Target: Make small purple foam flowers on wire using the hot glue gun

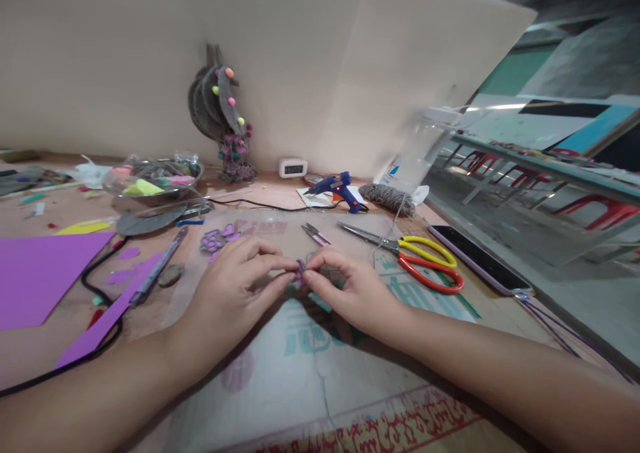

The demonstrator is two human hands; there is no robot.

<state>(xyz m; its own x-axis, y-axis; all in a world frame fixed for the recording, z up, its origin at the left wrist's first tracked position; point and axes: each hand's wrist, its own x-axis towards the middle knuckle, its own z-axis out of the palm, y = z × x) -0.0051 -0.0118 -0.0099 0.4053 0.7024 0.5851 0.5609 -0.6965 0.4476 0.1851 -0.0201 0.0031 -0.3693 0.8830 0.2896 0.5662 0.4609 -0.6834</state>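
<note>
Between the fingertips of both hands is a small purple and grey piece (pixel 300 272), mostly covered by the fingers. My left hand (pixel 245 276) pinches it from the left, thumb and forefinger together. From the other side my right hand (pixel 353 286) grips it in the same way. Similar purple and grey cut-out pieces (pixel 219 238) lie just beyond my left hand. Past the right hand are small pointed snips (pixel 316 234) and large scissors (pixel 400 246) with one yellow and one red handle. A printed plastic sheet (pixel 270 399) lies under both hands.
A blue glue gun (pixel 337 187), a yarn bundle (pixel 387 199) and a digital clock (pixel 293 167) stand at the back. Purple sheet (pixel 45 273), a pen (pixel 159 266) and a filled bowl (pixel 155 189) are left; a phone (pixel 477 259) lies at the right edge. A black cord (pixel 95 289) crosses the left side.
</note>
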